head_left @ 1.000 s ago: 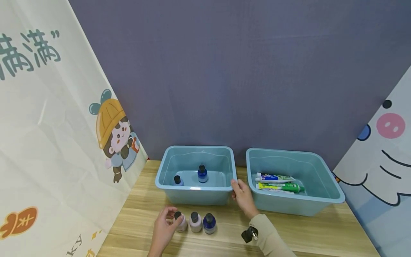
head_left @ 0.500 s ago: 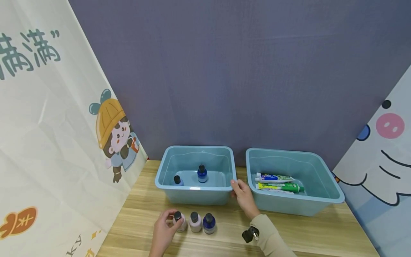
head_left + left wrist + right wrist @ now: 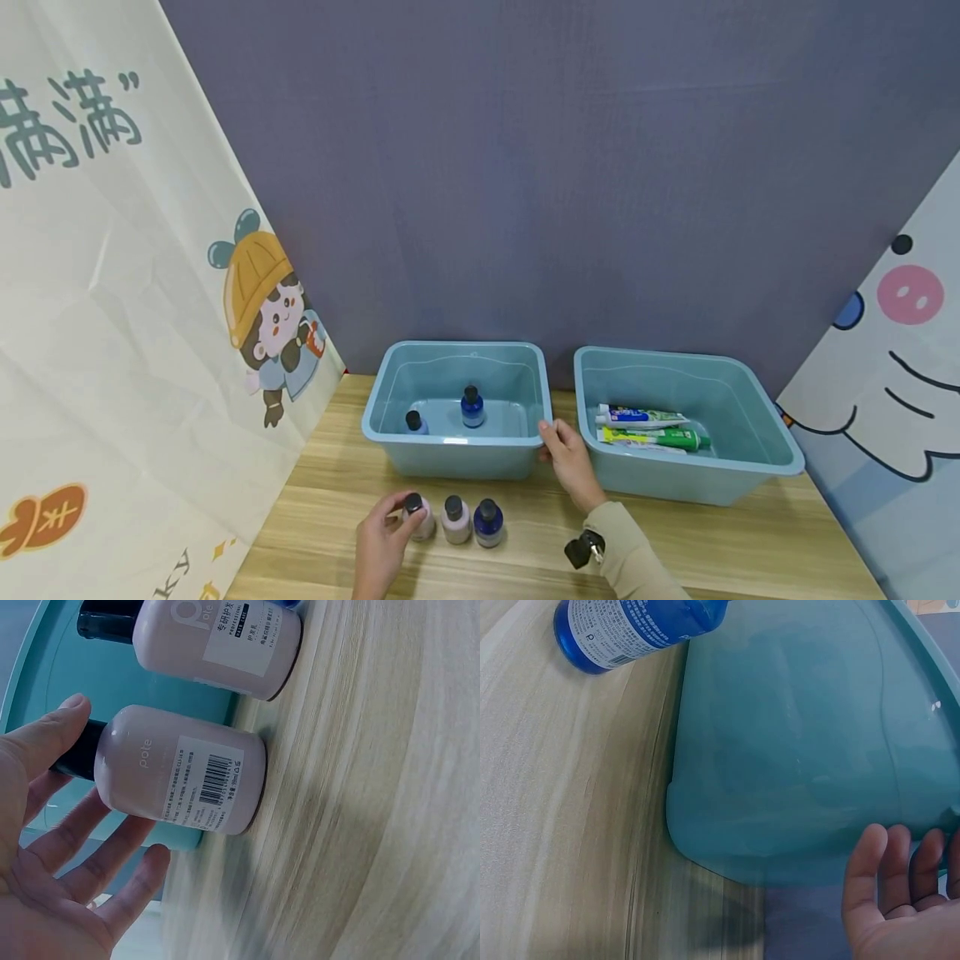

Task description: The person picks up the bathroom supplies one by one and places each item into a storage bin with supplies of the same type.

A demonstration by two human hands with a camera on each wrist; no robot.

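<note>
- At the far left, well away from both hands, hangs a cream banner with green Chinese characters reading "满满" and a cartoon child in an orange hat.
- The left hand is at the leftmost of three small bottles standing in a row on the table. Its fingers curve round the pale pink bottle, fingertips at the black cap; from the left wrist view the fingers lie loosely about it, and whether they truly clamp it I cannot tell.
- That bottle's side reads "pote", with a barcode and small print too fine to read.
- Just right of the left hand stands a second pink bottle with the same white label, then a dark blue bottle, the three close together.
- Beyond the left hand sits the left bin, teal, with two more blue bottles upright inside.
- The right hand rests at that bin's near right corner, thumb on the rim, fingers against its outer wall, fairly straight.
- Just right of the right hand is the right bin, holding toothpaste tubes lying flat, white and green; their lettering is too small to read.
- At the far right hangs a second banner with a pink-cheeked cartoon face.
</note>
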